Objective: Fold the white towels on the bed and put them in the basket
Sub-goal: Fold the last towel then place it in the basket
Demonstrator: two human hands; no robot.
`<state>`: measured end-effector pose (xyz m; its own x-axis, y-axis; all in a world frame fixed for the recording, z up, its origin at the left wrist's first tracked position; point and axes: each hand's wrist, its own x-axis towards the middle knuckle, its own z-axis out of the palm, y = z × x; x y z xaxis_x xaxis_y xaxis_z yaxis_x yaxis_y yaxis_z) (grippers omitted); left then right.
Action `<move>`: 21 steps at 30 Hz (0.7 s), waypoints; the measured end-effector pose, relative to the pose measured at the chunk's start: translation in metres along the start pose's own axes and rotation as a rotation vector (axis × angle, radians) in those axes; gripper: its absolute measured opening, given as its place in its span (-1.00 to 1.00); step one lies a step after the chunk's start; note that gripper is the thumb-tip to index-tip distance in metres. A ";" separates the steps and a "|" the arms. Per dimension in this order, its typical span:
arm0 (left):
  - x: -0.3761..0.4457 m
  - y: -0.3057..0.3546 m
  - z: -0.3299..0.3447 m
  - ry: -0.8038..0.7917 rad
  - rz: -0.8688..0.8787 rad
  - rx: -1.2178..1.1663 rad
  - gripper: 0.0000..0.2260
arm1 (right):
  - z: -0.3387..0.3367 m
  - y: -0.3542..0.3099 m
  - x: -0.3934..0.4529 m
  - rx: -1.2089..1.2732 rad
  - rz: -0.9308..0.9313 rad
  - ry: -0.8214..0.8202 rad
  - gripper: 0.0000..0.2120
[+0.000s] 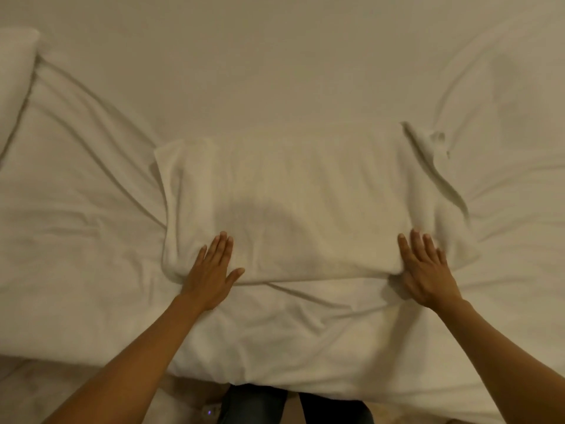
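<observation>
A white towel [308, 197] lies spread across the bed [275, 62], folded over on itself, with a rumpled left end and a creased right end. My left hand [211, 276] rests flat on its near left edge, fingers spread, palm down. At the near right corner my right hand [426, 270] presses flat in the same way. Neither hand grips the cloth. More white cloth [305, 341] lies under the towel towards me and hangs over the bed's edge. No basket is in view.
A white pillow [15, 75] sits at the far left of the bed. The sheet is wrinkled on both sides of the towel. The bed's near edge runs along the bottom, with my legs [290, 408] against it.
</observation>
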<state>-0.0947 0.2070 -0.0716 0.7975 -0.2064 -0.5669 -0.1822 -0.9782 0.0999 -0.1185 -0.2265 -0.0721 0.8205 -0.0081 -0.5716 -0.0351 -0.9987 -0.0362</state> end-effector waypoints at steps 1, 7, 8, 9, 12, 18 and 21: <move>0.007 0.005 -0.006 0.012 0.003 -0.001 0.04 | -0.002 -0.001 -0.001 0.043 0.005 0.021 -0.35; 0.076 0.051 -0.052 0.091 0.169 0.096 -0.17 | -0.013 -0.013 0.002 0.387 0.234 0.383 -0.40; 0.090 0.063 -0.060 0.106 0.217 0.141 -0.28 | -0.015 -0.013 0.005 0.419 0.310 0.425 -0.40; 0.104 0.076 -0.067 0.116 0.260 0.181 -0.36 | -0.016 -0.012 0.010 0.448 0.390 0.443 -0.41; 0.142 0.123 -0.089 0.148 0.394 0.275 -0.40 | -0.017 -0.003 0.023 0.475 0.560 0.403 -0.39; 0.197 0.226 -0.113 0.169 0.637 0.402 -0.42 | -0.005 0.004 0.046 0.579 0.646 0.346 -0.41; 0.225 0.266 -0.119 0.166 0.694 0.415 -0.43 | 0.000 0.011 0.056 0.596 0.690 0.390 -0.41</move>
<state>0.1046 -0.1028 -0.0748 0.4938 -0.7933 -0.3561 -0.8365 -0.5452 0.0547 -0.0727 -0.2376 -0.1046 0.6386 -0.7015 -0.3163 -0.7695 -0.5814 -0.2642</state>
